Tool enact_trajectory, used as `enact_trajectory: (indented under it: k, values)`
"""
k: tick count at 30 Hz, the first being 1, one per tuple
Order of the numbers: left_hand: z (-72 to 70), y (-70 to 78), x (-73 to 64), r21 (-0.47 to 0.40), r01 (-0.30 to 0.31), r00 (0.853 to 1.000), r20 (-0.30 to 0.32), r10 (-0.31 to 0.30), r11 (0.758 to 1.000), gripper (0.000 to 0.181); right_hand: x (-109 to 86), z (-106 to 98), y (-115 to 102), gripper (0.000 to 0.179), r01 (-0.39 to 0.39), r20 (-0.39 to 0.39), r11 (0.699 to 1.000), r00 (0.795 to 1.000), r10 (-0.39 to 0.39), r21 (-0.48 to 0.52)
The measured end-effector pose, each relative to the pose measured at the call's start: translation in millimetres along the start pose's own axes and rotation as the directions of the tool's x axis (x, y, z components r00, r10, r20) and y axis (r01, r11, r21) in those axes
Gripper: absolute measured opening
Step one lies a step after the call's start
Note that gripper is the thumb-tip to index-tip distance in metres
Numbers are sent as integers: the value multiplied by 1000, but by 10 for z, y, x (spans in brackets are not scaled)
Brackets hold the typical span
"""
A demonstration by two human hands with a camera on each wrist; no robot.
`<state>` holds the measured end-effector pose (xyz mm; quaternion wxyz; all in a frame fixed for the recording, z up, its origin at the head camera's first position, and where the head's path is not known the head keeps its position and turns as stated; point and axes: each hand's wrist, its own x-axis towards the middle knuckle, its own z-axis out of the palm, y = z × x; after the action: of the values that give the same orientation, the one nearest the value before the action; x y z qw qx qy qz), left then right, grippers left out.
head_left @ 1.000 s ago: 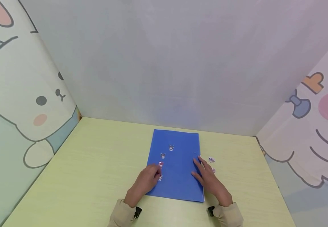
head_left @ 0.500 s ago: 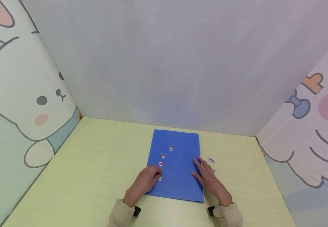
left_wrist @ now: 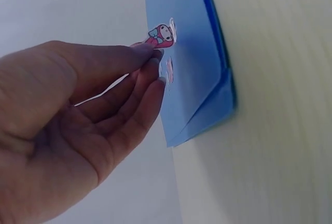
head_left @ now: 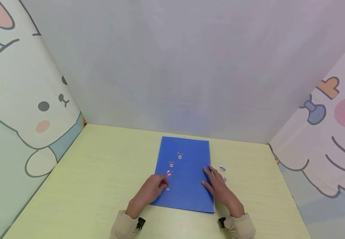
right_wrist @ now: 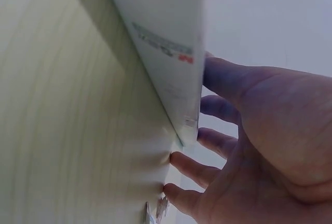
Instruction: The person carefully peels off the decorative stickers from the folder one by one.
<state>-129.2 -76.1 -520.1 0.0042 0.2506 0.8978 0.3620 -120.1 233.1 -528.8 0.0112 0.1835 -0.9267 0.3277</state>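
Note:
A blue folder (head_left: 187, 179) lies on the table, with several small cartoon stickers on its left half. My left hand (head_left: 152, 189) is over its lower left part, thumb and fingertips pinching a sticker of a pink-hooded character (left_wrist: 162, 35) close to the cover. A pinkish sticker (head_left: 169, 173) lies just beyond those fingertips, and two dark-eared stickers (head_left: 171, 164) are farther up. My right hand (head_left: 218, 187) rests at the folder's right edge with fingers spread. In the right wrist view its thumb (right_wrist: 223, 79) touches the folder's white side (right_wrist: 166, 42), and lower fingertips reach the tabletop.
Two loose stickers (head_left: 222, 168) lie on the table to the right of the folder, one partly behind my right hand. The pale yellow table (head_left: 106, 159) meets a plain light backdrop (head_left: 172, 66) behind, with cartoon-printed cloths (head_left: 17, 99) at the sides.
My left hand has drawn slightly left and toward me, uncovering more of the pinkish sticker on the folder. My right hand has stayed in place.

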Motion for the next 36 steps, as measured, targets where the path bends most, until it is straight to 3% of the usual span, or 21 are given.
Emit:
enact_trajectory:
  k: [5, 15, 26, 36]
  values:
    - [-51, 1, -2, -23, 7, 1000, 12, -7, 1000, 11, -11, 17, 0, 55, 19, -14, 1000, 1000, -19, -4]
    - [-198, -101, -8, 2, 50, 998, -43, -50, 999, 11, 1, 52, 49, 56, 81, -64, 997, 995, -81, -6]
    - [-313, -325, -62, -7, 85, 989, -119, -85, 996, 17, -3, 54, 27, 54, 46, -37, 999, 998, -46, -3]
    - [-387, -512, -94, -8, 120, 987, -107, -120, 993, 17, 3, 56, 42, 58, 6, -10, 1000, 1000, -6, 5]
